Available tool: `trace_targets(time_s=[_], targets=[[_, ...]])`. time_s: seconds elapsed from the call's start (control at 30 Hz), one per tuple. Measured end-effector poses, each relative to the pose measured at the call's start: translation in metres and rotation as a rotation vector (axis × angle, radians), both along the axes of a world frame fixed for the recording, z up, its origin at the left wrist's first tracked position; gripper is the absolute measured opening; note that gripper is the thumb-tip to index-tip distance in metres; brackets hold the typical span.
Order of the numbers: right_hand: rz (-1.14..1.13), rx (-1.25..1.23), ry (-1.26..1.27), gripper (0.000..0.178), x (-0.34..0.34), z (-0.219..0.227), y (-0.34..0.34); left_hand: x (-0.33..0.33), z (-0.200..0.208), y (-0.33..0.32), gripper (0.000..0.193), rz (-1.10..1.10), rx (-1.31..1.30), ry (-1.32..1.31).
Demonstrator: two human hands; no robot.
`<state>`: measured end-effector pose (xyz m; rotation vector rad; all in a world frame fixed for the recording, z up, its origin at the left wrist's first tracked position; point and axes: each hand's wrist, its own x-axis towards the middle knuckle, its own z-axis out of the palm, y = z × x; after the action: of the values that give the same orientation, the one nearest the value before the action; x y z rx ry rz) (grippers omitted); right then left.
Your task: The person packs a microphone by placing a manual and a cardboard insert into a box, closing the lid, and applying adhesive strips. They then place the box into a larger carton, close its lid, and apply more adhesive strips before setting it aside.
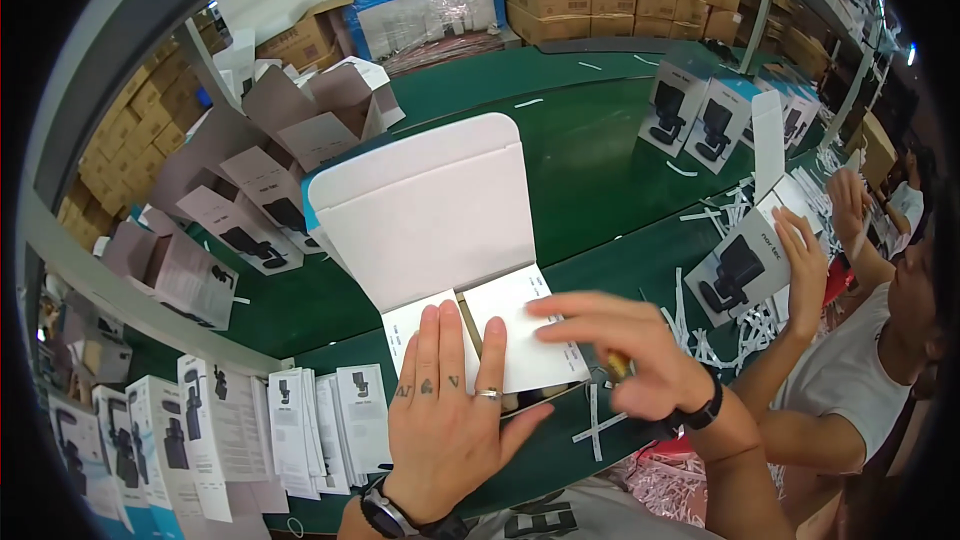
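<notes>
In front of me lies a white carton (430, 210) with its long lid raised away from me. Two white inner flaps (505, 295) are folded down across its opening, with a narrow gap between them. My left hand (437, 425) rests flat over the flaps, fingers stretched, a ring on one finger. Over the right flap hovers my right hand (640, 355), slightly blurred. Its two leading fingers reach out, while the others curl by a small yellow-brown thing (618, 367) whose kind I cannot make out.
Opened cartons (245, 225) stand at left, beside a row of leaflets (325, 430). Closed cartons (690, 110) stand far right. At right a co-worker's hand (800, 250) touches another carton (740, 275) among white paper strips (715, 345). Metal posts frame the green table (590, 170).
</notes>
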<state>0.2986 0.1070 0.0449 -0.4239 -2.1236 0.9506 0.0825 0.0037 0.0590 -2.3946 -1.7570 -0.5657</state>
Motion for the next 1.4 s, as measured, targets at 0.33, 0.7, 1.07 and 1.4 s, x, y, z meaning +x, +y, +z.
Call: trace_targets(time_s=[0.33,0.7,1.07,1.4], targets=[[-0.529,0.384,-0.337,0.014,-0.015,0.008,0.033,0.005,-0.018,-0.001,0.067,-0.041,0.065,0.136],[-0.584,0.461,-0.344,0.015,-0.033,0.004,0.038,-0.002,-0.033,0.007,0.075,-0.08,0.092,-0.139],[-0.455,0.155,-0.226,0.014,-0.017,-0.006,0.039,-0.001,-0.029,0.009,0.071,-0.082,0.089,-0.137],[-0.28,0.038,-0.286,0.016,-0.015,0.014,0.041,-0.001,-0.03,0.01,0.072,-0.111,0.074,-0.143]])
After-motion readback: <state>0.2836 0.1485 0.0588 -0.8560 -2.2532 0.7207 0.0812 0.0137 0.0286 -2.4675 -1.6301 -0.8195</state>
